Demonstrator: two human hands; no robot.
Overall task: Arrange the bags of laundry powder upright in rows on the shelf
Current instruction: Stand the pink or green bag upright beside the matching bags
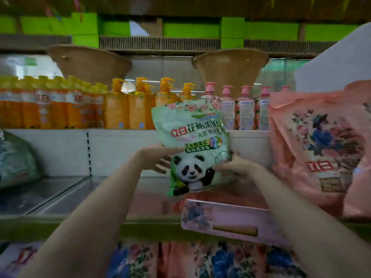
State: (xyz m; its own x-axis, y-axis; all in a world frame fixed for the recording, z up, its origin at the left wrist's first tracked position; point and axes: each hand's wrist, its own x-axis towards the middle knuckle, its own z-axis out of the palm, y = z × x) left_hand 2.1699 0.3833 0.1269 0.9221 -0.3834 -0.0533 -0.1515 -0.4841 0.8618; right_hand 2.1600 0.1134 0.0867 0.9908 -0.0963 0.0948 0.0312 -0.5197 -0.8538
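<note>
A green laundry powder bag (192,137) with a panda picture is held upright in the air above the grey metal shelf (60,195). My left hand (156,159) grips its lower left edge and my right hand (234,165) grips its lower right edge. A large pink floral laundry powder bag (321,149) stands upright on the shelf at the right. Another greenish bag (16,161) lies at the shelf's far left, partly cut off by the frame edge.
A pink floral carton (226,219) sits at the shelf's front edge under the held bag. Orange pump bottles (120,109) and pink pump bottles (245,109) fill the upper shelf. More floral bags (180,259) lie on the level below.
</note>
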